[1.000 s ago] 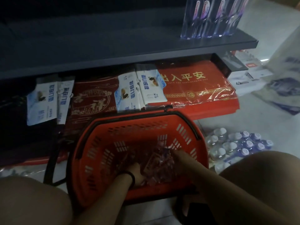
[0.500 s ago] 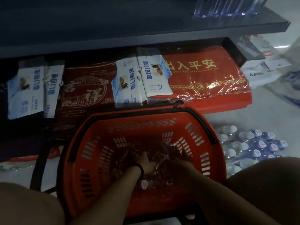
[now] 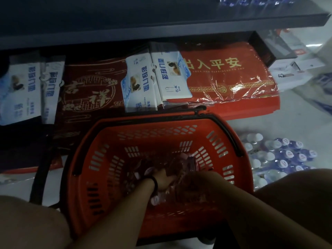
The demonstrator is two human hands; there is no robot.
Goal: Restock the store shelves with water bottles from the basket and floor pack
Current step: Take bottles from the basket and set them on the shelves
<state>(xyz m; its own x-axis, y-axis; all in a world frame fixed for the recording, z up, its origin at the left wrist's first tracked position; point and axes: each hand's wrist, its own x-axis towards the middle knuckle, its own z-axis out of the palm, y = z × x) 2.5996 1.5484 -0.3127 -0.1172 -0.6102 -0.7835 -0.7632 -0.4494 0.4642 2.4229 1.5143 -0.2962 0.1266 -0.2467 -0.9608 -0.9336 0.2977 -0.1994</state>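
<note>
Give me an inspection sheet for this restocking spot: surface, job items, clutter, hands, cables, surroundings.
Surface: pale floor, dimly lit; dark shelf overhead.
Job's things: red basket on the floor with clear water bottles in its bottom; wrapped bottle pack on the floor to its right; a few bottles on the shelf at top right.
Clutter: red doormats under the shelf, with white packets lying on them.
Hands: left hand, black band on the wrist, and right hand both down among the bottles; grip too dark and blurred to tell.
Cables: nothing seen.
Surroundings: white boxes at right; the person's knees at the bottom edge.
</note>
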